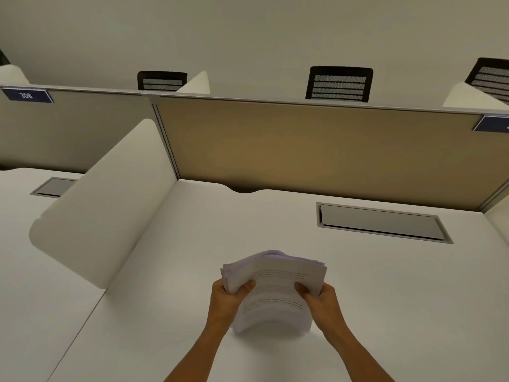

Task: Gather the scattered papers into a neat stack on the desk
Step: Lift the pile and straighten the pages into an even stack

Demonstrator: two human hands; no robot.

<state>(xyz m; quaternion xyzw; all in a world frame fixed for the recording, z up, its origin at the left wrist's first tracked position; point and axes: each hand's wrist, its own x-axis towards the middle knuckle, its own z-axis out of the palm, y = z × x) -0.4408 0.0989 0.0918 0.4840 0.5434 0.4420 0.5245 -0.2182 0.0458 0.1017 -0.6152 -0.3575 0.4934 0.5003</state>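
The broad white laminate desk (385,312) fills the lower half of my view, and apart from what I hold I see no loose sheets left on it, so I judge the gathering itself done and the squaring-up in hand. At twelve o'clock stands the tan fabric-covered back partition (316,144), and at ten o'clock the white rounded side divider (110,205) fences my place from the next one. At two o'clock a grey metal cable hatch (381,223) is sunk flush in the desk; its lid lies shut, so I cannot tell what is inside. Beyond the partition, at one o'clock, a black mesh chair back (339,84) shows.

At six o'clock, close to me, is the thick sheaf of white printed papers (275,293). Its near edge rests on the desk while the far part arches up and over. I judge I hold it this way so the sheets can settle to a common edge against the hard surface. The far edges are ragged at eleven o'clock, with some sheets fanned out. My left hand (228,299) clamps the left side, thumb on top of the printed face. My right hand (319,296) clamps the right side likewise. Both hands are closed firmly on the bundle.
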